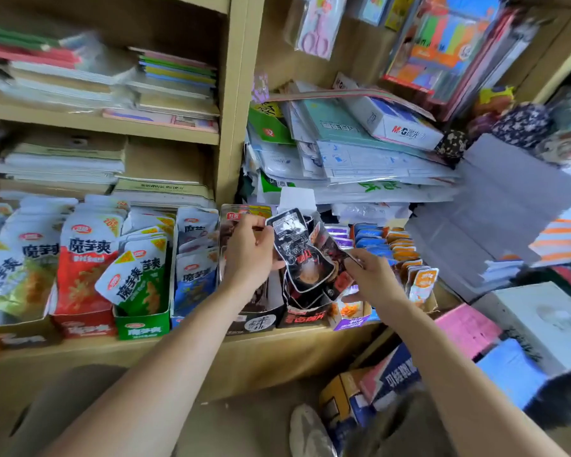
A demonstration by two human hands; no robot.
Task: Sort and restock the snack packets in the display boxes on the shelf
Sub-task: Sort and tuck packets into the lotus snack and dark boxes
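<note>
Sorting black packets [296, 245].
Left hand [251, 250] and right hand [374, 280] grip them, fingers curled; next, likely slot into the black box [305, 317].

"魔芋爽" is printed on the red packet [87, 255], on the blue packet [196, 278] and on the front of the green box [144, 330]. The white box [406, 128] on the paper stack reads "M&G".
</note>
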